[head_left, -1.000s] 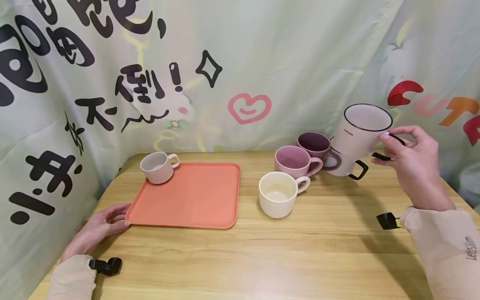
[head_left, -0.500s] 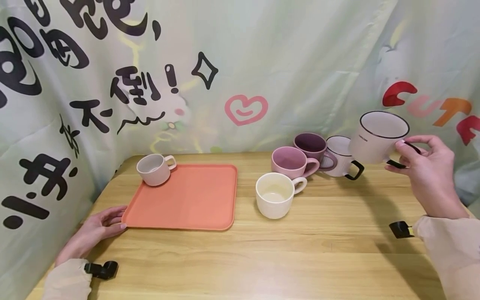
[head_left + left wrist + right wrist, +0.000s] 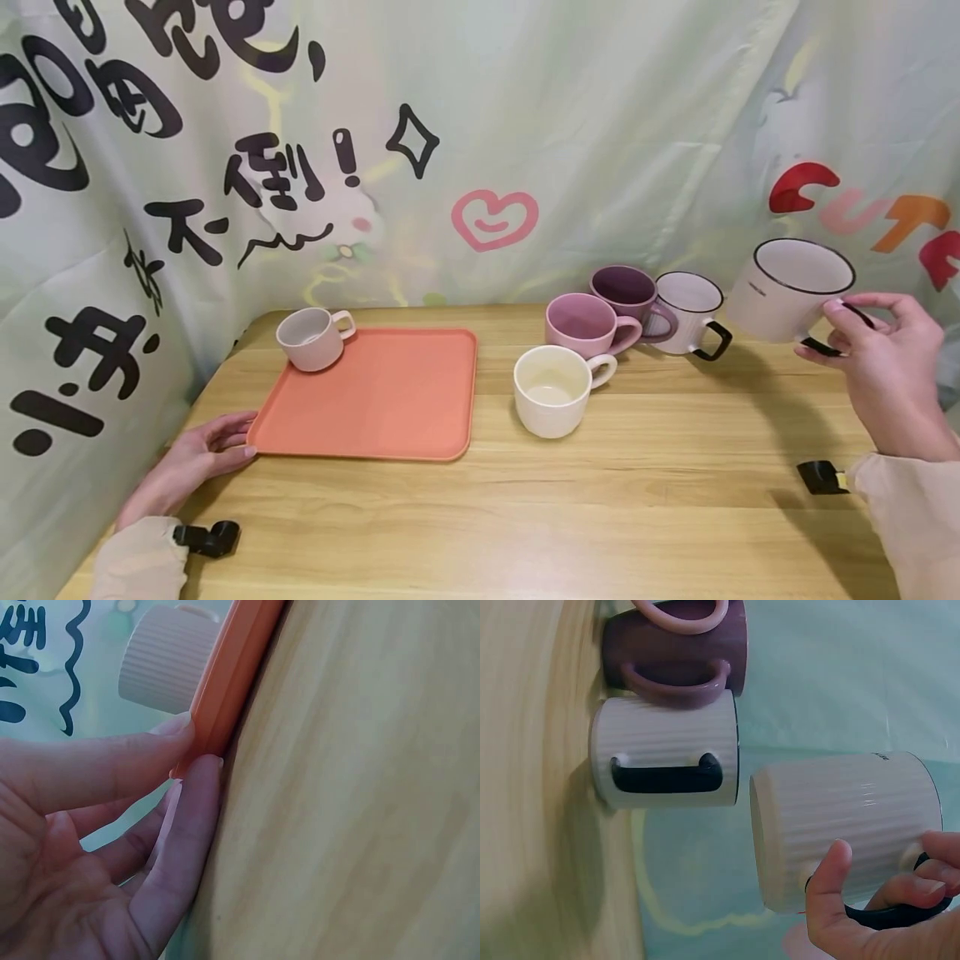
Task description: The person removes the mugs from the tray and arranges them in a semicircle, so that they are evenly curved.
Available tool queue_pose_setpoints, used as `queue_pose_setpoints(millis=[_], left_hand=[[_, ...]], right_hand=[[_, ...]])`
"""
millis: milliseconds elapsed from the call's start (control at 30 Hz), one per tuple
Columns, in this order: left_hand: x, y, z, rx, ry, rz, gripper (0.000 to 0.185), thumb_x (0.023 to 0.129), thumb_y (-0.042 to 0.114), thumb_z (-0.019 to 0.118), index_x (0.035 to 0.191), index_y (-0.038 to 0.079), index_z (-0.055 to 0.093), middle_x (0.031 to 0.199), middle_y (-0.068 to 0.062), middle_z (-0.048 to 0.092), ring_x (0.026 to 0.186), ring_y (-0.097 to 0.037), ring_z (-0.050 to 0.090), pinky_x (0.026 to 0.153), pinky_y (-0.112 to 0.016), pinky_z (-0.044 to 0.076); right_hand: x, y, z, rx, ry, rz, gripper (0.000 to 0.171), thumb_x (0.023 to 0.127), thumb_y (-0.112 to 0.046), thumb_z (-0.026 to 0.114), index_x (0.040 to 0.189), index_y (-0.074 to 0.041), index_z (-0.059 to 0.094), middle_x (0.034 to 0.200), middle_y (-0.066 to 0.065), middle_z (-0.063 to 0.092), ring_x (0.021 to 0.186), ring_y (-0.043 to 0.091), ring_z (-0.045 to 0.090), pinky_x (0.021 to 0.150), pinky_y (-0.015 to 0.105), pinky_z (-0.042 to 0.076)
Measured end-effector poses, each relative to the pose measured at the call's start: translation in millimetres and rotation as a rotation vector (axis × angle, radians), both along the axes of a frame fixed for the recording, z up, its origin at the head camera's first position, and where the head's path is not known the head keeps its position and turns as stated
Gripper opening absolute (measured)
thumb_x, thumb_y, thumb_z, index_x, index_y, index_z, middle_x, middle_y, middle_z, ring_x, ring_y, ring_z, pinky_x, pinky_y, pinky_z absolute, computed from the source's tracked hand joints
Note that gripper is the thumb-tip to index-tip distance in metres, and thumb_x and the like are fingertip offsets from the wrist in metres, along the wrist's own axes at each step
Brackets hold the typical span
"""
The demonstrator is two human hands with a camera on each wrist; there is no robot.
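My right hand (image 3: 896,367) grips a white mug (image 3: 787,287) by its black handle, holding it raised above the table at the right. In the right wrist view this mug (image 3: 847,825) has ribbed sides, and my fingers curl through the handle. A second white mug (image 3: 682,312) with a black handle stands on the table just left of it. My left hand (image 3: 198,458) pinches the near left corner of an orange tray (image 3: 397,400); in the left wrist view thumb and fingers lie on either side of the tray's rim (image 3: 229,682). A light grey cup (image 3: 315,342) sits on the tray's far left corner.
Left of the second white mug stand a dark purple mug (image 3: 622,287), a pink mug (image 3: 581,325) and a cream cup (image 3: 551,396), close together with handles to the right. A printed curtain (image 3: 600,125) hangs behind the wooden table (image 3: 525,525).
My right hand has carried the raised white mug rightward and lower, away from the second white mug, which now shows fully. The left hand stays at the tray's corner.
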State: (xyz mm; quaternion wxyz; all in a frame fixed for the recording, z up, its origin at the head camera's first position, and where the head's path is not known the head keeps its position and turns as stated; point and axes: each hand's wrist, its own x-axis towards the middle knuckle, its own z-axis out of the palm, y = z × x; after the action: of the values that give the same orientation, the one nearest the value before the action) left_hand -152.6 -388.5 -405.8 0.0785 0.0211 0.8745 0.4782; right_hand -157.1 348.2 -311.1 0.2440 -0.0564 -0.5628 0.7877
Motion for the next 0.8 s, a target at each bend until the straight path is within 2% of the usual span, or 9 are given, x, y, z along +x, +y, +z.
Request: queue_pose_setpoints(millis=[267,367,667,800], left_hand=[[2.0,1,0.8,-0.01,0.02,0.005,0.068,0.096,0.01,0.07,0.147,-0.017,0.034,0.138,-0.038,0.049,0.1,0.007,0.058,0.081,-0.016,0.052],[2.2,1,1.3,-0.01,0.027,0.001,0.067,0.097,0.009,0.07,0.147,-0.018,0.034,0.139,-0.038,0.049,0.1,0.008,0.057,0.082,-0.016,0.051],[1.0,2,-2.4,-0.014,0.018,-0.001,0.068,0.096,0.01,0.071,0.147,-0.017,0.034,0.139,-0.037,0.049,0.1,0.008,0.058,0.082,-0.016,0.052],[0.5,2,-2.5,-0.025,0.046,-0.006,0.065,0.096,0.007,0.07,0.145,-0.018,0.036,0.136,-0.036,0.052,0.099,0.008,0.058,0.081,-0.015,0.051]], right_hand=[[1.7,4,-4.8,-0.062,0.026,-0.017,0.024,0.093,0.002,0.069,0.104,-0.005,0.049,0.077,0.005,0.056,0.059,0.014,0.045,0.051,0.029,0.058],[0.2,6,-6.3,-0.094,0.026,-0.014,0.023,0.092,0.004,0.069,0.103,-0.004,0.05,0.075,0.005,0.057,0.057,0.014,0.042,0.051,0.03,0.058],[1.9,16,-19.0,-0.1,-0.028,-0.014,0.023,0.093,0.004,0.069,0.102,-0.005,0.05,0.067,0.004,0.051,0.055,0.014,0.04,0.05,0.032,0.058],[-5.6,24,-28.4,-0.093,-0.049,-0.009,0.024,0.093,0.001,0.07,0.102,-0.005,0.049,0.076,0.003,0.05,0.056,0.014,0.041,0.051,0.033,0.059]])
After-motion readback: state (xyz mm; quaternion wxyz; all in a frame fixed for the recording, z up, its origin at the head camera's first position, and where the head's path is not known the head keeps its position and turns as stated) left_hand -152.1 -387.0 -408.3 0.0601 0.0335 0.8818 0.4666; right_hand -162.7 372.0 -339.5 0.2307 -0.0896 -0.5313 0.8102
